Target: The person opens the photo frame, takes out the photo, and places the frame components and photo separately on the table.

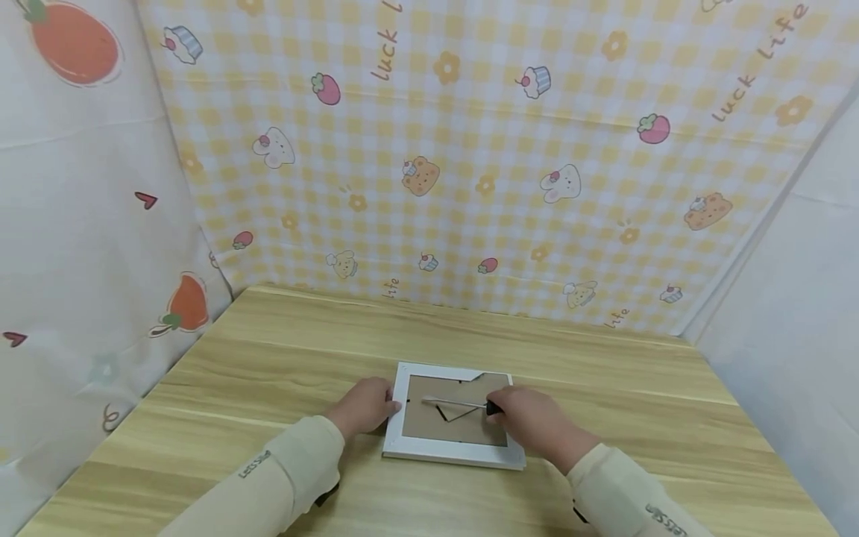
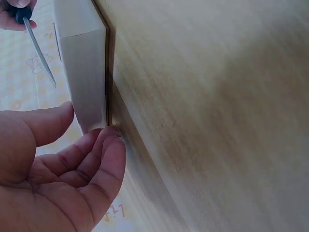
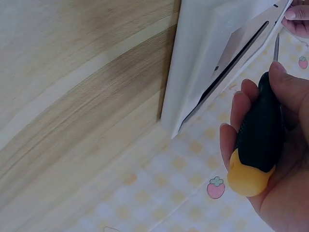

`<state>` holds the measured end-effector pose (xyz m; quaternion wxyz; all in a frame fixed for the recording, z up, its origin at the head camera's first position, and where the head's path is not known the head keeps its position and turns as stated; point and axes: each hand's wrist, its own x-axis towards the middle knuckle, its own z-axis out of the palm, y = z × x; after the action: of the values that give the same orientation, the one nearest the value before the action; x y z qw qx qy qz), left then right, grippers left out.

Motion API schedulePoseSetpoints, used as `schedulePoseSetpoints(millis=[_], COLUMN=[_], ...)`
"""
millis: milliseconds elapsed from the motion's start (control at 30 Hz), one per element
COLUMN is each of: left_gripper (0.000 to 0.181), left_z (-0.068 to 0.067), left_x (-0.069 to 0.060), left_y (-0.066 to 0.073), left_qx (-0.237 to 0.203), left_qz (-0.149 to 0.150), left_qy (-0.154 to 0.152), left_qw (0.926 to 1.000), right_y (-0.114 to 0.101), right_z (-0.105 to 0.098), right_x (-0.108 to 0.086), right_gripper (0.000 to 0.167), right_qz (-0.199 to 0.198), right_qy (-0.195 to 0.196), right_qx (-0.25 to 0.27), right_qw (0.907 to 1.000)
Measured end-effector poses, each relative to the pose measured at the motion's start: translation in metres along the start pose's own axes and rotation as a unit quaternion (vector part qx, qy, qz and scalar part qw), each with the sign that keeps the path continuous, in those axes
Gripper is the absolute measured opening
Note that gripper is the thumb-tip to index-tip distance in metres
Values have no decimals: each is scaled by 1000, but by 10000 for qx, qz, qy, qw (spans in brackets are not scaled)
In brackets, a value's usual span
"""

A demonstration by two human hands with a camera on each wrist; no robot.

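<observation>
A white picture frame [image 1: 456, 450] lies back side up on the table, showing its brown backing board [image 1: 429, 429]. At its left edge is my left hand [image 1: 365, 406]; in the left wrist view this hand [image 2: 63, 169] has its thumb and curled fingertips against the frame's side [image 2: 84, 63]. My right hand [image 1: 540, 425] grips a screwdriver, whose metal shaft [image 1: 456, 403] points left above the backing. In the right wrist view, fingers of the right hand [image 3: 294, 193] wrap the black and yellow handle [image 3: 260, 135]. Whether the tip touches the board, I cannot tell.
A dark, thin bent piece [image 1: 441, 412] shows on the backing, below the shaft. The wood-grain table [image 1: 322, 335] extends around the frame. Behind it hangs a yellow checked cloth [image 1: 470, 224], with pale cloths on the left [image 1: 87, 224] and right [image 1: 805, 298].
</observation>
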<state>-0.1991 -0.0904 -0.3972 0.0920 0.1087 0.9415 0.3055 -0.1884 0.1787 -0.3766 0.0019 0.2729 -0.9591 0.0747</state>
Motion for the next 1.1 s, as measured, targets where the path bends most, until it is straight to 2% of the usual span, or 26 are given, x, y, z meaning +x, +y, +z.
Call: schedulePoseSetpoints(millis=[267, 467, 800, 967, 1100], left_gripper=[24, 23, 25, 26, 26], left_z=[1, 2, 2, 3, 3], left_x=[1, 3, 8, 9, 9], left_y=[0, -4, -8, -9, -9], left_qx=[-210, -360, -370, -309, -287], left_qz=[-34, -64, 6, 49, 70], left_qy=[37, 59, 71, 129, 140], left_qw=[9998, 9993, 9993, 9994, 9995], right_y=[-6, -12, -20, -18, -18], right_z=[-2, -3, -11, -12, -15], right_x=[3, 10, 20, 24, 27], right_gripper=[14, 13, 16, 21, 26], right_qz=[-201, -184, -69, -217, -187], right_qy=[-211, -302, -635, -627, -711], right_qx=[-219, -398, -111, -80, 0], right_qw=[9993, 9986, 9979, 9978, 9973])
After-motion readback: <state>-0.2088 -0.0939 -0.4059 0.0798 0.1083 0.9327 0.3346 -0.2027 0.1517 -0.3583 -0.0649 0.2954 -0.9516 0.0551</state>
